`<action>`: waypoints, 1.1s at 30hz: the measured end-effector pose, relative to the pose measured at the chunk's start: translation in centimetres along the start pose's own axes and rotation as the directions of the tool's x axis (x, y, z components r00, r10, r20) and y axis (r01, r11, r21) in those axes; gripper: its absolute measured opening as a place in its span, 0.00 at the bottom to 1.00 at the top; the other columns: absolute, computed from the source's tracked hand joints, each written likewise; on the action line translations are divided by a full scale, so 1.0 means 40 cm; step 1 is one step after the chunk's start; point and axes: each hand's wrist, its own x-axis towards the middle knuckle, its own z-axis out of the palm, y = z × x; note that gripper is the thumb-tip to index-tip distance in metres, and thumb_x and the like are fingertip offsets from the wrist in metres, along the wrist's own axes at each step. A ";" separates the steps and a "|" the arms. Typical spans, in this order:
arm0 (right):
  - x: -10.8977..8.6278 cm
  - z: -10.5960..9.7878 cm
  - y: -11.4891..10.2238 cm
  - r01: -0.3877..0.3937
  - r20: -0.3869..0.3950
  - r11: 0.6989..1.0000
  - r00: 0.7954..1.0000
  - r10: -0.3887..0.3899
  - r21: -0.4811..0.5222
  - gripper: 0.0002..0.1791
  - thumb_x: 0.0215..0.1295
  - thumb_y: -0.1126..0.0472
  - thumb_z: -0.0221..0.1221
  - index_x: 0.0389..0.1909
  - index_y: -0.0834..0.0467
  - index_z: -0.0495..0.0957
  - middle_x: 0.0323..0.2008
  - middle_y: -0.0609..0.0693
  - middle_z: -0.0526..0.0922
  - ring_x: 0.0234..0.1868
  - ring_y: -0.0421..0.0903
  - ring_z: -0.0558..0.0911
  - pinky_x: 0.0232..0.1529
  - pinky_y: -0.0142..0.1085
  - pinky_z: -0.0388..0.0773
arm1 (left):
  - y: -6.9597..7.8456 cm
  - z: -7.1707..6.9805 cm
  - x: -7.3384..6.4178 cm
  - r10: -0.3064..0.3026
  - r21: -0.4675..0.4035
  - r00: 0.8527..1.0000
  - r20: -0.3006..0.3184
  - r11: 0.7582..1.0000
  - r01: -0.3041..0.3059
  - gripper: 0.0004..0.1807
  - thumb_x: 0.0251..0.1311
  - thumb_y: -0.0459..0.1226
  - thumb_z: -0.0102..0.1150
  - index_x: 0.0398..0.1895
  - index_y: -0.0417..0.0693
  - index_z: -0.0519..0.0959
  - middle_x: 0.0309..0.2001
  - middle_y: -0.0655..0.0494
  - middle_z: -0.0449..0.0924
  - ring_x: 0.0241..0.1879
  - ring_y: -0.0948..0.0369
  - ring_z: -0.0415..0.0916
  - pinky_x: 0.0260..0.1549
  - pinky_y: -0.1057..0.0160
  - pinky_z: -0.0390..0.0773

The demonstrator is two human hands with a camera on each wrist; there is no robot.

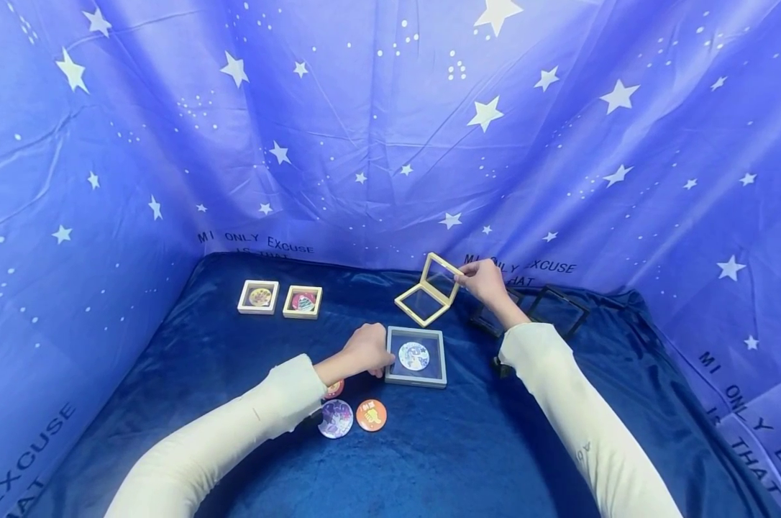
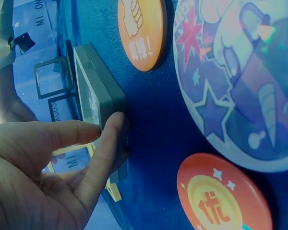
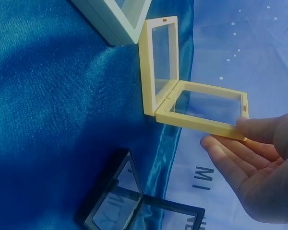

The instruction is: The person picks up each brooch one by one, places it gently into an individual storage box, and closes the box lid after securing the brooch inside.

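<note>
My left hand (image 1: pixel 367 349) pinches the left edge of a grey square display frame (image 1: pixel 415 382), thumb and fingers at its side in the left wrist view. A round blue-and-white badge (image 1: pixel 414 355) shows behind the frame's clear film. Behind it on the cloth, a pale yellow hinged display frame (image 1: pixel 423 305) stands opened, one half flat and the other raised. My right hand (image 1: pixel 486 282) pinches the outer edge of the raised half between thumb and fingers. Clear film spans both yellow halves, with no badge in either.
Black opened display frames (image 3: pixel 108 201) lie right of the yellow one. At the left are a white frame (image 1: pixel 257 311) and a cream frame (image 1: pixel 301 314), each holding a badge. Near my left wrist lie a purple badge (image 1: pixel 336 419), an orange badge (image 1: pixel 371 415) and a red badge (image 2: pixel 201 179).
</note>
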 end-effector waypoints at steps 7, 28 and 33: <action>-0.002 0.005 -0.006 -0.017 -0.023 0.999 1.000 0.018 0.030 0.14 0.72 0.63 0.61 0.49 0.69 0.84 0.44 0.67 0.88 0.47 0.63 0.87 0.35 0.33 0.80 | 0.000 0.003 0.006 -0.010 -0.005 1.000 -0.004 1.000 0.010 0.12 0.61 0.34 0.69 0.22 0.40 0.80 0.10 0.54 0.79 0.13 0.62 0.81 0.15 0.68 0.78; -0.020 -0.025 -0.008 0.008 -0.065 0.999 0.998 -0.005 0.045 0.14 0.72 0.64 0.60 0.49 0.70 0.84 0.43 0.68 0.88 0.40 0.57 0.90 0.32 0.31 0.82 | -0.036 -0.047 0.020 -0.042 0.113 0.997 -0.065 0.992 0.049 0.15 0.58 0.37 0.69 0.15 0.44 0.79 0.09 0.56 0.79 0.13 0.63 0.80 0.18 0.67 0.77; -0.028 -0.046 -0.014 0.035 -0.091 0.999 0.995 -0.031 0.040 0.13 0.72 0.65 0.60 0.48 0.71 0.84 0.42 0.69 0.88 0.38 0.57 0.90 0.33 0.31 0.82 | -0.061 -0.070 0.029 -0.070 0.129 0.994 -0.089 0.988 0.081 0.14 0.58 0.38 0.69 0.17 0.44 0.80 0.10 0.57 0.80 0.14 0.63 0.81 0.19 0.66 0.77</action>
